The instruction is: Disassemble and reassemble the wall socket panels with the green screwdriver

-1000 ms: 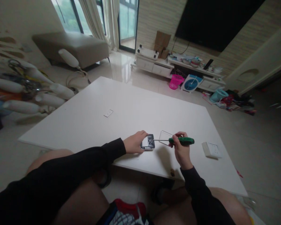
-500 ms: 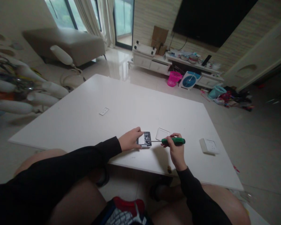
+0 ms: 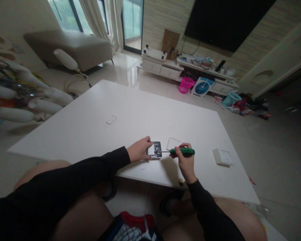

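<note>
A small opened switch module, dark inside with a pale panel, lies near the front edge of the white table. My left hand rests on the table and holds the module's left side with its fingers closed on it. My right hand is wrapped round the green handle of a screwdriver. The thin shaft points left and its tip sits in the module's dark part. A clear square cover plate lies just behind the shaft.
A white wall switch lies to the right of my right hand. A small white rocker piece lies further back on the left. Beyond the table are a sofa, a TV stand and floor clutter.
My right hand and the screwdriver have shifted left, so the tip has gone from the module's right edge into its dark part. The view has shifted slightly. My left hand keeps its hold.
</note>
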